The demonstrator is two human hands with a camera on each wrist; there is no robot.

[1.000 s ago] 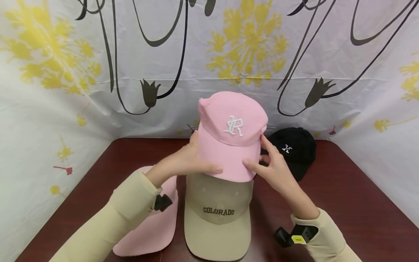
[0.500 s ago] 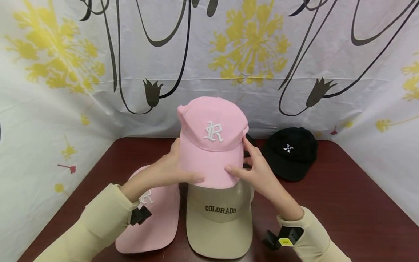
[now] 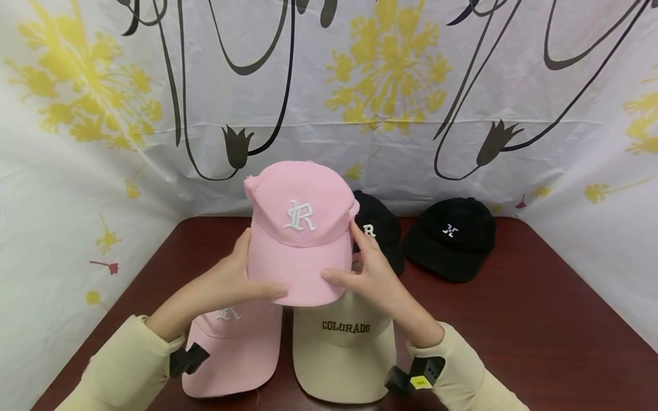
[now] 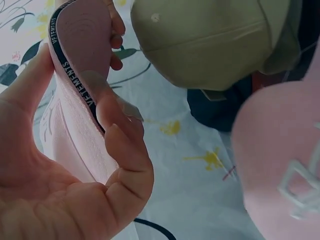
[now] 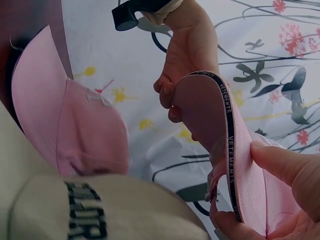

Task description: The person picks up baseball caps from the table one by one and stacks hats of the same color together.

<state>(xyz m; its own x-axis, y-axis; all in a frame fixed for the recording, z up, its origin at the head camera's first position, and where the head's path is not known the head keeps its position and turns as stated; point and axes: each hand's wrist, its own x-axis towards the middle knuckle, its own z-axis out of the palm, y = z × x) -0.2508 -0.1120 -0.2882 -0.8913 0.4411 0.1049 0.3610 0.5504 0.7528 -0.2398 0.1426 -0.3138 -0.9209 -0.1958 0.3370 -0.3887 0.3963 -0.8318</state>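
Both hands hold up a pink baseball cap (image 3: pixel 300 271) with a white R on its front, brim toward me. My left hand (image 3: pixel 228 274) grips its left side, thumb across the brim. On the opposite side, my right hand (image 3: pixel 375 279) pinches it with the thumb on the brim and the fingers behind. A dark band (image 4: pixel 75 77) lettered VETEMENTS runs along the edge in both wrist views. Below the held cap lie a second pink cap (image 3: pixel 236 359) and a beige COLORADO cap (image 3: pixel 344 359), each partly covered in the head view.
A black cap (image 3: pixel 388 222) with a white R sits at the back, partly behind the held cap. Farther right is another black cap (image 3: pixel 449 240) with a small white mark. Patterned cloth (image 3: pixel 288 188) walls surround the dark red table (image 3: pixel 514 319).
Both hands have carried the pink cap left and slightly down. The black cap with the R has come into view behind it, and less of the lower pink cap's crown shows now.
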